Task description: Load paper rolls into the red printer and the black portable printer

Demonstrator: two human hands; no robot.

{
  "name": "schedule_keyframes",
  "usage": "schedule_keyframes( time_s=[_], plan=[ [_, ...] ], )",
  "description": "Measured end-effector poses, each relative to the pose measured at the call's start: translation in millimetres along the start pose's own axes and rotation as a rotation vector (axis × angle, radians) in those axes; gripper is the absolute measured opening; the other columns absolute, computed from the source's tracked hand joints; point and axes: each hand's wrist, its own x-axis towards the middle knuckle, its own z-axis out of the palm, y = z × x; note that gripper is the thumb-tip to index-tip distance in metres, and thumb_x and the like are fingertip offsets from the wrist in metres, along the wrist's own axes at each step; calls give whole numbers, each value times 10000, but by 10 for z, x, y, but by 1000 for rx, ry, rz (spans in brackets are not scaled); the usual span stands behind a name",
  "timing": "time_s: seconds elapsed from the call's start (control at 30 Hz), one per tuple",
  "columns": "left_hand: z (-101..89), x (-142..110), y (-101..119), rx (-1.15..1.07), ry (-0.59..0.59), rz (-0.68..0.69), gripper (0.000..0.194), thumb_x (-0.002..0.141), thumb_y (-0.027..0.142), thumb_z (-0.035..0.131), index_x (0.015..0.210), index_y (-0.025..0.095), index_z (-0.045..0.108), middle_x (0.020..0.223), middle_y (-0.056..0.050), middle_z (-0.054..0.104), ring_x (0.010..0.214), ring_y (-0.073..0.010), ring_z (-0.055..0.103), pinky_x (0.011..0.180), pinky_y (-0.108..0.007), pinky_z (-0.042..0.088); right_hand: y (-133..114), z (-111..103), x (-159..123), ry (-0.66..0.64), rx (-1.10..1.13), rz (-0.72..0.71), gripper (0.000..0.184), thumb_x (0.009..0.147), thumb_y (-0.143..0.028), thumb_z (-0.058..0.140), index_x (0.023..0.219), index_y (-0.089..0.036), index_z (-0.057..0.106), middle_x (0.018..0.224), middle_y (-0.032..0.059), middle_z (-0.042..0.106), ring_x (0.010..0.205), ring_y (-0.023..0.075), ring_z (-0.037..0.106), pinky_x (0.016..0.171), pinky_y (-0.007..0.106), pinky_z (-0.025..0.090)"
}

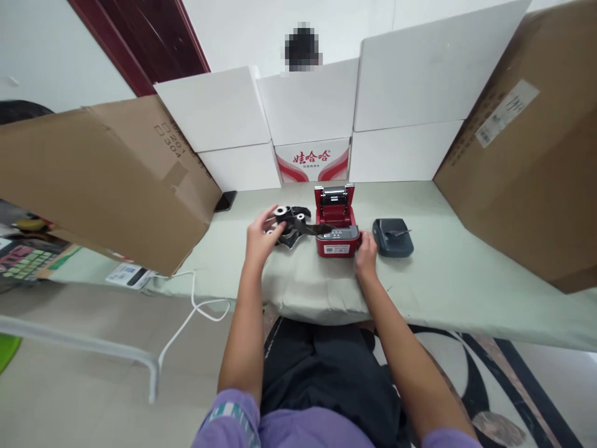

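In my left hand (262,236) is a small roll (280,212) with a white core, pinched between thumb and fingers. A black strip (305,228) runs from it toward the red label printer (336,246), its far end lying over the printer's front. The printer's lid (334,196) stands up, showing a dark roller inside. More black strip and white-cored rolls (300,218) lie bunched beside my left hand. My right hand (366,254) is closed against the printer's right side; some of its fingers are hidden.
Right of the printer sits a dark boxy device (392,238). A black phone-like slab (226,201) lies near the left carton (116,168). White boxes (308,99) line the back, and another brown carton (536,162) stands right. A white cable (192,298) hangs off the front edge.
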Motion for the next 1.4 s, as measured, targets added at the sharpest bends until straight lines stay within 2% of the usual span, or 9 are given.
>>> schedule_keyframes(
  time_s=[0.13, 0.27, 0.43, 0.63, 0.8, 1.0, 1.1, 1.17, 1.4],
  plan=[
    [-337, -473, -476, 59, 204, -202, 519, 785, 311, 773, 1279, 202, 656, 1193, -112, 728, 1074, -262, 739, 967, -395, 602, -17, 8, -2, 10, -23, -13, 486, 942, -604, 402, 911, -191, 658, 907, 59, 680, 906, 217, 576, 903, 366, 441],
    [-379, -672, -802, 60, 190, -275, 471, 807, 264, 725, 1264, 207, 626, 1221, -115, 726, 1127, -252, 726, 1038, -417, 573, -38, 7, -12, 1, -29, -14, 475, 943, -598, 406, 909, -191, 650, 906, 58, 672, 907, 216, 566, 900, 360, 428],
    [-343, -709, -937, 82, 47, -265, 435, 840, 265, 687, 1266, 225, 606, 1227, -98, 738, 1166, -236, 714, 1085, -419, 541, -39, 1, -11, 0, -48, -28, 452, 942, -578, 406, 906, -192, 637, 887, 45, 650, 885, 211, 557, 900, 364, 419],
    [-405, -730, -858, 181, 49, -209, 553, 829, 271, 713, 1364, 251, 573, 1406, -112, 659, 1348, -264, 610, 1168, -421, 465, -36, 3, -6, 1, -38, -20, 460, 940, -598, 416, 892, -196, 633, 887, 41, 660, 891, 206, 556, 892, 352, 425],
    [-257, -298, -549, 249, 177, -28, 434, 873, 283, 665, 1301, 209, 650, 1311, -123, 719, 1278, -255, 652, 1164, -405, 449, -47, 5, -17, -3, -44, -23, 438, 947, -567, 405, 899, -198, 637, 902, 48, 663, 903, 213, 561, 903, 360, 421],
    [432, 720, -477, 451, -434, 55, 443, 705, 111, 722, 1105, 289, 786, 1186, -67, 777, 1103, -275, 708, 1053, -380, 498, -21, -1, -7, -7, -41, -18, 465, 949, -588, 402, 927, -194, 648, 919, 48, 671, 912, 212, 566, 898, 355, 424],
    [671, 1006, -507, 552, -640, 24, 423, 596, 1, 706, 906, 263, 823, 991, -83, 800, 974, -296, 728, 987, -383, 519, -11, -4, -1, -12, -56, -15, 484, 945, -610, 397, 906, -194, 641, 907, 50, 671, 881, 211, 562, 872, 358, 428],
    [687, 1077, -489, 529, -622, 48, 360, 615, 9, 699, 862, 241, 818, 938, -92, 791, 956, -297, 722, 989, -393, 514, -14, -5, -2, -9, -61, -15, 483, 947, -605, 391, 902, -194, 640, 899, 51, 669, 876, 212, 559, 869, 359, 428],
    [335, 975, -248, -33, -197, 24, 363, 801, 217, 694, 1161, 194, 722, 1121, -80, 737, 857, -195, 707, 837, -343, 590, -37, 1, -11, -6, -39, -9, 474, 954, -599, 400, 910, -196, 647, 915, 57, 679, 913, 217, 567, 894, 361, 431]
  ],
)
